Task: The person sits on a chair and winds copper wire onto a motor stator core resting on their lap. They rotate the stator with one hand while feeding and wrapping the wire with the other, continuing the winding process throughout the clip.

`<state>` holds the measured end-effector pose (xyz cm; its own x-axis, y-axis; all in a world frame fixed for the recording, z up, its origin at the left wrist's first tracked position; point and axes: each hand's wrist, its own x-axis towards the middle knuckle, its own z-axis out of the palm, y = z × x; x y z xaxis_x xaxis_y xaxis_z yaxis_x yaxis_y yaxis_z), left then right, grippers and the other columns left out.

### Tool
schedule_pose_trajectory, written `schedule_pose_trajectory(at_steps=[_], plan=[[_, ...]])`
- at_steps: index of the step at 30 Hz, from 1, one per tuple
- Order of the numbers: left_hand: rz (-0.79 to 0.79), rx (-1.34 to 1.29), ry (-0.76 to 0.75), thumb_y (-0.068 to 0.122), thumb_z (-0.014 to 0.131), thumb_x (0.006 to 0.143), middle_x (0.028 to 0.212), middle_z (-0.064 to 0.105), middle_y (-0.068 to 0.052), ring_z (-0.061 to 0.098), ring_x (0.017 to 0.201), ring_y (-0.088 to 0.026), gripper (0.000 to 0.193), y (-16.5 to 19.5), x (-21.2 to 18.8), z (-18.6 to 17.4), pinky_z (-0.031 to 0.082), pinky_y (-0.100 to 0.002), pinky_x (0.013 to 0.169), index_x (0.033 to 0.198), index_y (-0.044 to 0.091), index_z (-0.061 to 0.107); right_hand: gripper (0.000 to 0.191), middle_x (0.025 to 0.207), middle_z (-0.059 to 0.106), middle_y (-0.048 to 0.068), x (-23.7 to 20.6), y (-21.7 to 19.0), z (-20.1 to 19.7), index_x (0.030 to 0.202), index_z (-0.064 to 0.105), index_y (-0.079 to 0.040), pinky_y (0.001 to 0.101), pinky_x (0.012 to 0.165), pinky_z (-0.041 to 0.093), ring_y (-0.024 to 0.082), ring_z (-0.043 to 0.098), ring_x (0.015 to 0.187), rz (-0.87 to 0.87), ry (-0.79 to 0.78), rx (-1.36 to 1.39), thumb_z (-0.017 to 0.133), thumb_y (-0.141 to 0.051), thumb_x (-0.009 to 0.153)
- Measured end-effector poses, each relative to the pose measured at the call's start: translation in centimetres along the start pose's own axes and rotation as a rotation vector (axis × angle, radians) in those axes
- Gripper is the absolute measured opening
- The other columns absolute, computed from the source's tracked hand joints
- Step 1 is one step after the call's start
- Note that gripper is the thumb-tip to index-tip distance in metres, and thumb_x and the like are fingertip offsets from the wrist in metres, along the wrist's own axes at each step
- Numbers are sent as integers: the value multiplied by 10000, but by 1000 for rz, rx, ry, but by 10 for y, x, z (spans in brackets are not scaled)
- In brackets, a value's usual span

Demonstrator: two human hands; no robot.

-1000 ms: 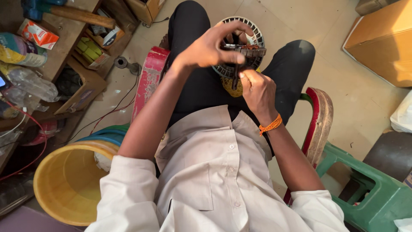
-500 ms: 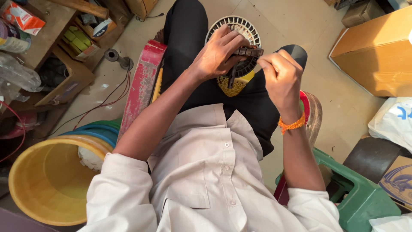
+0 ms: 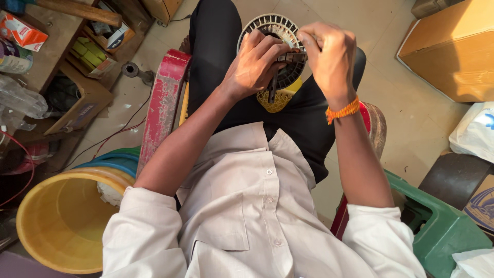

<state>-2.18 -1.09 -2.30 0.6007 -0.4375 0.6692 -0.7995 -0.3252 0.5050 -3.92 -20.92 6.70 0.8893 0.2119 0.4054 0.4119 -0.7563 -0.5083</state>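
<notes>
Since the earlier frame the right hand [image 3: 329, 59] has risen and swung in over the round part, so that it now sits just beside the left hand [image 3: 254, 64] instead of lower down near the lap. The round ribbed ring [image 3: 272, 25], pale at its rim and dark inside, rests on the person's lap over the black trousers [image 3: 216, 46], with a yellow piece [image 3: 278, 100] tucked under its near edge. The left hand lies spread across the ring's face, fingers pressing on it and on a dark metal strip [image 3: 272, 87] that hangs down from under the palm. The right hand is clenched into a loose fist, pinching something small at the ring's edge; what it pinches is hidden by the fingers. An orange thread band [image 3: 342, 110] circles the right wrist. Both hands cover most of the ring's middle. To the left stand a red wooden board [image 3: 162, 108], a yellow bucket [image 3: 56, 221] and a low shelf [image 3: 67, 67] with boxes; to the right are a green plastic stool [image 3: 442, 231] and a cardboard box [image 3: 453, 46].
</notes>
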Motion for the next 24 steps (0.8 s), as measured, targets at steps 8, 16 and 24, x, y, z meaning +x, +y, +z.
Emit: schedule_pose_trajectory(at_steps=[8, 16, 24], plan=[[-570, -684, -51, 200, 741, 1046, 1170, 718, -96, 700, 1160, -207, 688, -7, 12, -2, 542, -359, 1043, 1574, 115, 308, 141, 792, 737, 126, 25, 34, 22, 952, 786, -69, 395, 612, 540, 291, 718, 685, -47, -88, -221, 861, -188, 944], [-506, -1103, -207, 52, 730, 1088, 1113, 726, -65, 672, 1062, -125, 870, -46, 28, 7, 558, -295, 972, 1704, 167, 126, 132, 744, 619, 84, 31, 1, 2, 941, 732, -20, 333, 543, 430, 178, 559, 585, -13, -112, -72, 841, -93, 951], [-248, -1122, -357, -23, 694, 1061, 1057, 662, -44, 611, 980, -102, 793, -66, 30, -5, 527, -275, 931, 1659, 174, 212, 77, 687, 516, 66, -19, -53, -4, 957, 729, 25, 296, 561, 348, 103, 419, 599, 202, -85, 109, 789, -21, 942]])
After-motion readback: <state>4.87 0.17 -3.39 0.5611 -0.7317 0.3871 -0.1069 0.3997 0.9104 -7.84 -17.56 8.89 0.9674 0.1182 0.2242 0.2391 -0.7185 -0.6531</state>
